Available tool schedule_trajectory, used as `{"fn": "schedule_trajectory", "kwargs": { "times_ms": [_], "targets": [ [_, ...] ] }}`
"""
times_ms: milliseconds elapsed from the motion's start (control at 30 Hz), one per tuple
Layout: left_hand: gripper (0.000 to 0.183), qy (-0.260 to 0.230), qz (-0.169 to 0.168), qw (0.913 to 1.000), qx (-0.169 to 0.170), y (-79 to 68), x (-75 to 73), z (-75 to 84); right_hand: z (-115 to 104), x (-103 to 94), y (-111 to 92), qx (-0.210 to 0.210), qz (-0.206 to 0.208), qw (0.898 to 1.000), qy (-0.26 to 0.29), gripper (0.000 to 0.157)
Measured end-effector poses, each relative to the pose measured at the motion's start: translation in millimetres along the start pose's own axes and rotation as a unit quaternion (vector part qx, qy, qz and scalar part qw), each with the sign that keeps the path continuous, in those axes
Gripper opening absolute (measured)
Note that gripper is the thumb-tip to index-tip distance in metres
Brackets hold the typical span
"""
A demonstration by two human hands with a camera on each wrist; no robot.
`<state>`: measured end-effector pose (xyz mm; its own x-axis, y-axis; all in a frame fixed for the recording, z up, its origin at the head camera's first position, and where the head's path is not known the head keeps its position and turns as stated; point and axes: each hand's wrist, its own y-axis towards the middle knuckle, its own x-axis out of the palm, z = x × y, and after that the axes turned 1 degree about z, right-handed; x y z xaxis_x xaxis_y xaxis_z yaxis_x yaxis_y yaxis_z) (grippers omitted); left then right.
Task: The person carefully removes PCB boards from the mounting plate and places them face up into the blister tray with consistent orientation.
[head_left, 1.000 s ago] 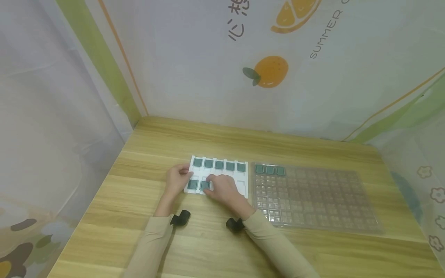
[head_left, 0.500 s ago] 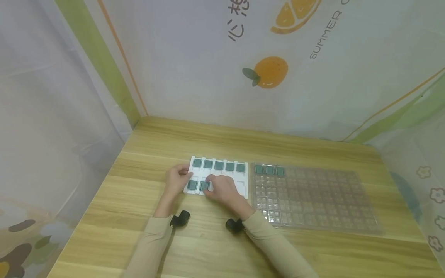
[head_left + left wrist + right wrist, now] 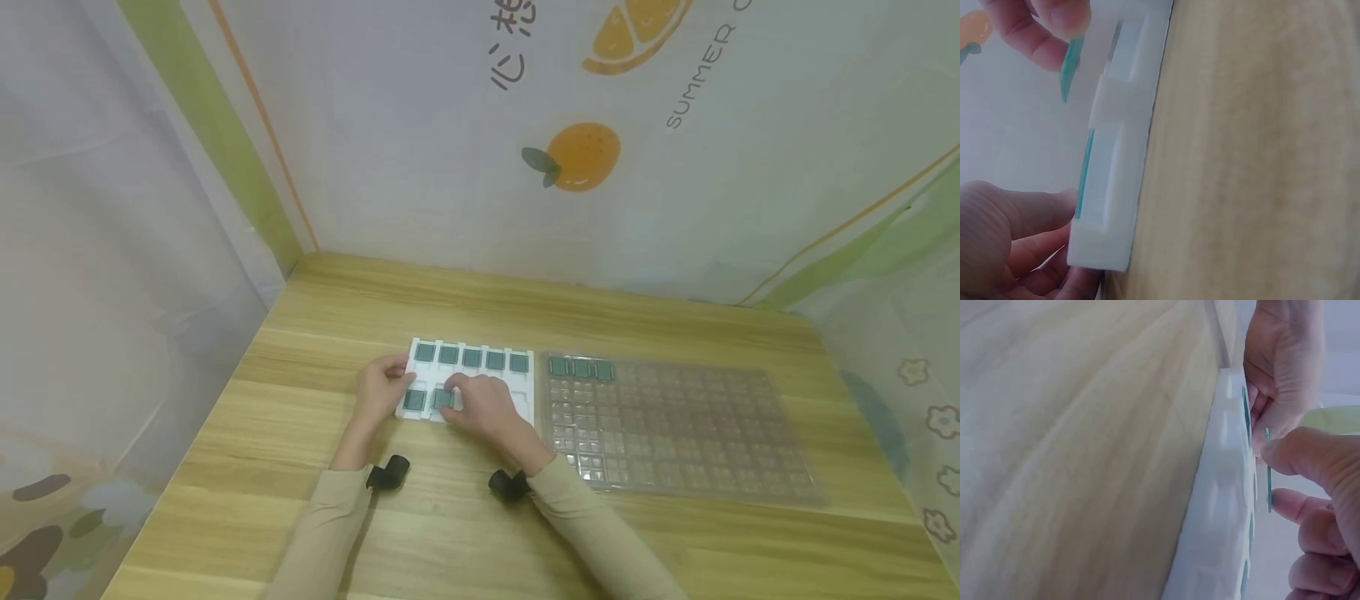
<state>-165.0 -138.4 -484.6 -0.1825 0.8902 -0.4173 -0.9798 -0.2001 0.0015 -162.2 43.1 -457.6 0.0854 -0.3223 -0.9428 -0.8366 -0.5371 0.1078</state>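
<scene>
My left hand (image 3: 380,387) grips the left end of a white tray (image 3: 426,373), thumb at its upper edge and fingers curled by its side. My right hand (image 3: 483,404) pinches a thin green square chip (image 3: 442,400) between thumb and fingertip. In the left wrist view this chip (image 3: 1071,72) hangs clear of the tray, slightly tilted; the right wrist view shows it edge-on. One more chip (image 3: 415,400) sits in the tray's near left pocket, and several fill the far row. My right hand hides part of the near row.
Right of the white tray lies a large clear plastic tray (image 3: 682,425) with many small pockets. Three green chips (image 3: 582,368) sit in its far left corner. A printed curtain (image 3: 420,167) hangs behind the wooden table (image 3: 450,533).
The chip under my right fingers has risen slightly from its pocket in the white tray, and the right hand has moved up a little with it. My left hand stays in place.
</scene>
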Motion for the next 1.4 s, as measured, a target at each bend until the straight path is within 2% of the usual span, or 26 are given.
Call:
{"fn": "schedule_trajectory", "kwargs": {
  "times_ms": [167, 433, 733, 1000, 1400],
  "targets": [
    [0.030, 0.003, 0.004, 1.0000, 0.006, -0.2, 0.5, -0.6, 6, -3.6, -2, 0.015, 0.003, 1.000, -0.004, 0.028],
    [0.030, 0.012, 0.002, 0.9999, 0.002, 0.7, 1.4, -0.2, 16, -11.0, -8, 0.008, 0.023, 1.000, -0.017, 0.027],
    [0.030, 0.015, 0.004, 0.9998, 0.010, 0.6, 0.6, 0.5, 25, -20.5, -13, 0.028, 0.013, 0.999, -0.023, 0.028],
    [0.030, 0.015, 0.002, 0.9998, 0.013, 0.1, 0.2, 1.1, 38, -26.1, -18, 0.029, 0.027, 0.999, 0.018, 0.027],
    [0.029, 0.014, 0.003, 0.9998, 0.014, 0.2, 0.9, 0.6, 60, -38.6, -31, 0.074, 0.023, 0.997, 0.017, 0.031]
  ]
}}
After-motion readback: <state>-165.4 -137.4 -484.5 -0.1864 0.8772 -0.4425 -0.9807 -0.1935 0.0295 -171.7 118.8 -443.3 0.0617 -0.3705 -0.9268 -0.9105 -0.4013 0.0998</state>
